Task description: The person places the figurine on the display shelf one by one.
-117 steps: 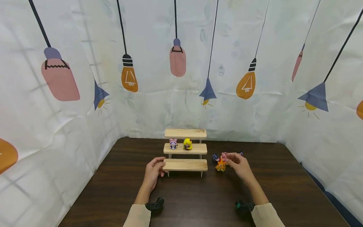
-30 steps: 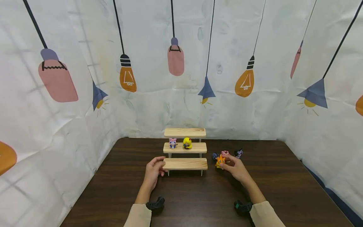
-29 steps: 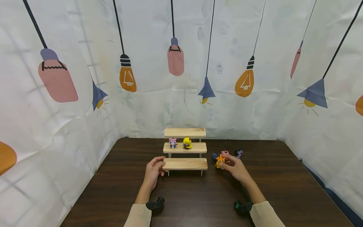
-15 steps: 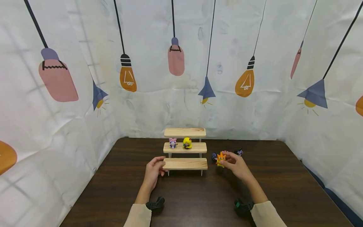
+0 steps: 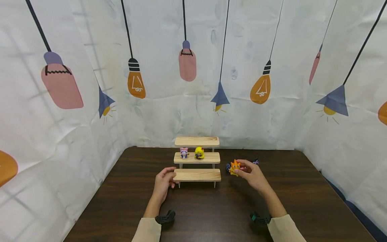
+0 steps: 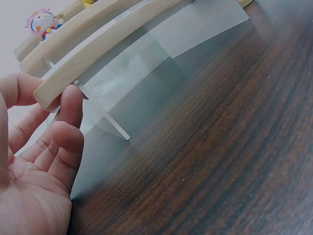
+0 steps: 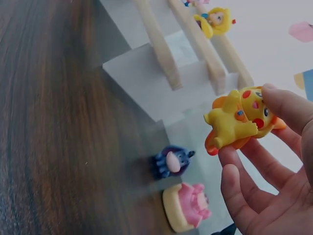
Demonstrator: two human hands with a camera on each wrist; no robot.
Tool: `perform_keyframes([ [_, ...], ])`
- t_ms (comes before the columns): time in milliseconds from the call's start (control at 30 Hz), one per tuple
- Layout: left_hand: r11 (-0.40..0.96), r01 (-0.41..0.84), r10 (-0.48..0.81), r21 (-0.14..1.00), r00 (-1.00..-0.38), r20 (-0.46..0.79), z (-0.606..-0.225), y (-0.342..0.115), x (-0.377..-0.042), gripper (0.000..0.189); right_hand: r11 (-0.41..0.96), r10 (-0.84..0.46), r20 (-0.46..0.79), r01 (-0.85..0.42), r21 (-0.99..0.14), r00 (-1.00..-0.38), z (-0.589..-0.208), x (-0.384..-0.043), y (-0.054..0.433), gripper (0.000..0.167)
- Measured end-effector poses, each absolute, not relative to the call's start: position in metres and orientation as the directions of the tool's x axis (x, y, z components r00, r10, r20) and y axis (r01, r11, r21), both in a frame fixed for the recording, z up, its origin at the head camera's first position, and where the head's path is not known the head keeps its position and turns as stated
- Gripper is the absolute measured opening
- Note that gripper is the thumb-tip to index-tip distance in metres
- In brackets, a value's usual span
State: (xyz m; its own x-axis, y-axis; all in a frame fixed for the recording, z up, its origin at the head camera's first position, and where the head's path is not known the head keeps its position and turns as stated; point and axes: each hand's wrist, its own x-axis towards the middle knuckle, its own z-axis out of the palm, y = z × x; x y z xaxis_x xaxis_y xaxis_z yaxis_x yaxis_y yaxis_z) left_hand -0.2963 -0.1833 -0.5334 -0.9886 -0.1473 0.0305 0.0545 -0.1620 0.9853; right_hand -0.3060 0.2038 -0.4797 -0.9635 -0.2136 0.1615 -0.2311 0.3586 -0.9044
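Note:
My right hand (image 5: 253, 174) pinches a small yellow figurine with an orange hood (image 7: 237, 120) between thumb and fingers, holding it above the table to the right of the stand. In the right wrist view it is tilted, its yellow face towards my thumb. Below it on the table are a dark blue donkey figurine (image 7: 173, 162) and a pink figurine on a cream base (image 7: 186, 208). My left hand (image 5: 163, 181) grips the left end of the lowest step of a three-step wooden display stand (image 5: 198, 174); in the left wrist view, thumb and fingers lie around that end (image 6: 51, 95).
On the middle step stand a pink-and-white cat figurine (image 5: 184, 153) and a yellow-haired figurine (image 5: 199, 153). A dark purple figurine (image 5: 256, 162) is behind my right hand. The stand has clear supports (image 6: 110, 120). A printed white curtain (image 5: 166, 117) borders the brown table (image 5: 205, 215).
My right hand has moved from the pink figurine to the yellow-and-orange one, taken hold of it and lifted it off the table. My left hand has stayed on the stand.

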Motion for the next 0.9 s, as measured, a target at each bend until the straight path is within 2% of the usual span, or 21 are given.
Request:
perform_keyframes([
  [567,-0.183,0.055,-0.15,0.982,-0.988,0.028,-0.536,-0.184,-0.296,0.032,0.339,-0.213,0.237,-0.299,-0.892,-0.948,-0.461,-0.293,0.182,0.045],
  [900,-0.19,0.057,-0.142,0.98,-0.989,0.03,-0.534,-0.184,-0.296,0.033,0.331,-0.259,0.262,-0.341,-0.88,-0.93,-0.447,-0.3,0.163,0.046],
])
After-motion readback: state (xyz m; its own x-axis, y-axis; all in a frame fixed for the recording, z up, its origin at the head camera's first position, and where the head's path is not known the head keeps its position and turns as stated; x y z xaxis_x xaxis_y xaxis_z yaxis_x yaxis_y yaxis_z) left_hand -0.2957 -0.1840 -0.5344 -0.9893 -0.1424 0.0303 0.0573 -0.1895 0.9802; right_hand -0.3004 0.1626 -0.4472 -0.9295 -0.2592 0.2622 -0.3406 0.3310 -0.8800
